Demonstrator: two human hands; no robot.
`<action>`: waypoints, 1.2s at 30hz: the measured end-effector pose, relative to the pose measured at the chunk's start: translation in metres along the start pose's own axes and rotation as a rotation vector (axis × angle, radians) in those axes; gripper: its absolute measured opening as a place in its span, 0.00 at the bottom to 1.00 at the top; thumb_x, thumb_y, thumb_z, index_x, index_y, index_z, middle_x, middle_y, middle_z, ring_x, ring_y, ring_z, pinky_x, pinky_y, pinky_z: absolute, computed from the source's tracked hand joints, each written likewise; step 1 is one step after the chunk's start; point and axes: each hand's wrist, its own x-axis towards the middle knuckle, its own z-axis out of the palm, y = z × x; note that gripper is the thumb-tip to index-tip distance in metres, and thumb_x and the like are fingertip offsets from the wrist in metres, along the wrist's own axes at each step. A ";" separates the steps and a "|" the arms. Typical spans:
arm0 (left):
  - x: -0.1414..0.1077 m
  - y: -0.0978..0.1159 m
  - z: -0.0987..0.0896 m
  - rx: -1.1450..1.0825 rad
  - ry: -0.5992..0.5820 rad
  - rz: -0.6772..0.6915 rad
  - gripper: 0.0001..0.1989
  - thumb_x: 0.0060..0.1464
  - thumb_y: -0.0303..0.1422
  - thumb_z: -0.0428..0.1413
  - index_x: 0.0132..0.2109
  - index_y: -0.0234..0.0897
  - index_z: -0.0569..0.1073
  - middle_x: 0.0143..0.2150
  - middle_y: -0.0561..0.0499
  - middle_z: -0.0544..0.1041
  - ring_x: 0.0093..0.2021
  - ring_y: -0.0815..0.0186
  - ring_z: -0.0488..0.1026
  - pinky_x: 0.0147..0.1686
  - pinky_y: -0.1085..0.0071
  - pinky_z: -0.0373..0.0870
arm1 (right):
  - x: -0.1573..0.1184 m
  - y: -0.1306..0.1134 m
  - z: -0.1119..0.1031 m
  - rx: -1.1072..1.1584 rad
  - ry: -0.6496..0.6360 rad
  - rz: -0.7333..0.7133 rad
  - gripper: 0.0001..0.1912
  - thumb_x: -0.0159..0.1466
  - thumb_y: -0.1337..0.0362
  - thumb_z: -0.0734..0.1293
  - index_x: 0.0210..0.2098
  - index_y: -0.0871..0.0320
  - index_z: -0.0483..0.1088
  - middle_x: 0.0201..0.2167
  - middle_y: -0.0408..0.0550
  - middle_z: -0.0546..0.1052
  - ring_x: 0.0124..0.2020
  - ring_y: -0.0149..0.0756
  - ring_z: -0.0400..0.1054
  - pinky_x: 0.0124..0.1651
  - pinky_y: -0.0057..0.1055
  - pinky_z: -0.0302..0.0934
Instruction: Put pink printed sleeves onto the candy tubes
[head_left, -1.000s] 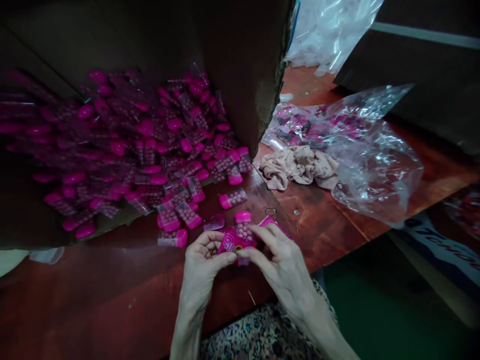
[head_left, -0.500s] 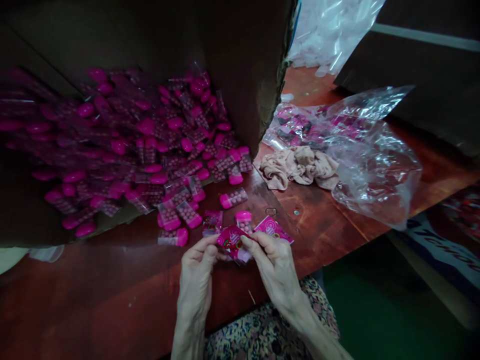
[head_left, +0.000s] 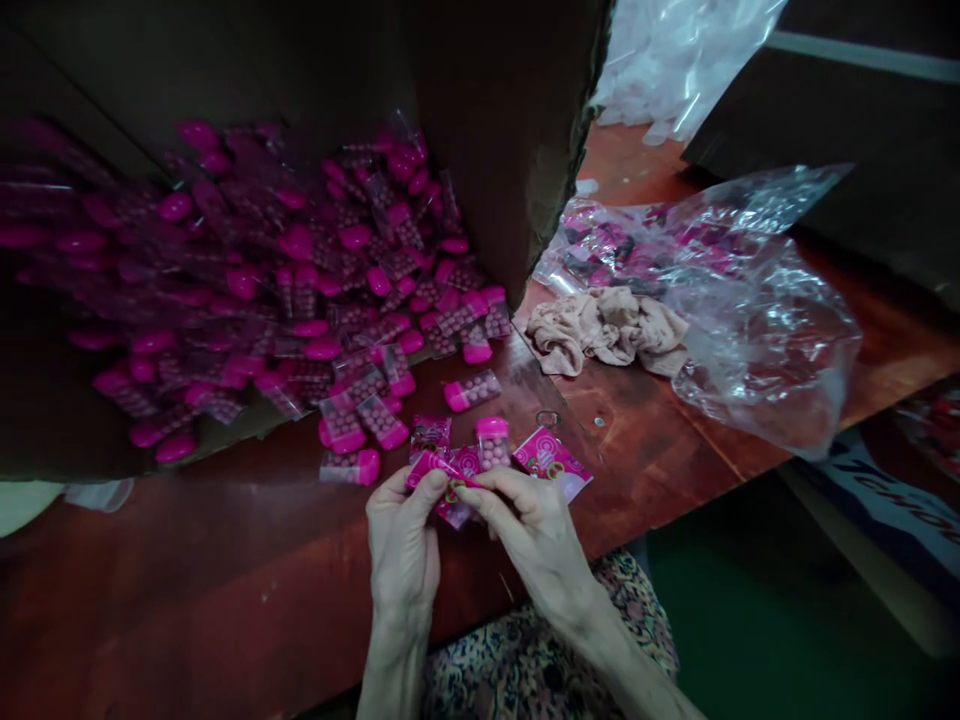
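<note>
Between my two hands is a small printed pink plastic sleeve [head_left: 444,474], pinched at its ends. My left hand [head_left: 405,540] closes thumb and fingers on its left end. My right hand [head_left: 529,530] grips the right end the same way. Just beyond my fingers a clear candy container [head_left: 493,445] with a pink cap and pale round candies stands by the hands. A flat printed pink sleeve [head_left: 553,462] lies to its right, and another pink sleeve [head_left: 430,437] to its left. A further capped container [head_left: 472,390] lies on its side behind them.
A large cardboard box [head_left: 480,150] lies open toward me, with many pink-capped containers [head_left: 300,290] spilling out. At right are a crumpled cloth [head_left: 607,332] and a clear plastic bag [head_left: 780,340] with pink pieces inside. The brown table [head_left: 225,570] ends at the right front.
The pink sleeve was spread with its printed face showing; now it is turned and folded narrower between my fingers. My right hand has moved slightly left, closer to my left. The view has shifted a little.
</note>
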 end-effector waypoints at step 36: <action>0.020 0.003 0.003 -0.189 0.338 0.188 0.13 0.38 0.37 0.66 0.28 0.34 0.74 0.26 0.56 0.75 0.28 0.71 0.71 0.34 0.73 0.66 | -0.009 -0.004 0.026 -0.409 0.330 -0.342 0.15 0.58 0.72 0.66 0.46 0.60 0.68 0.35 0.49 0.68 0.34 0.36 0.69 0.34 0.29 0.68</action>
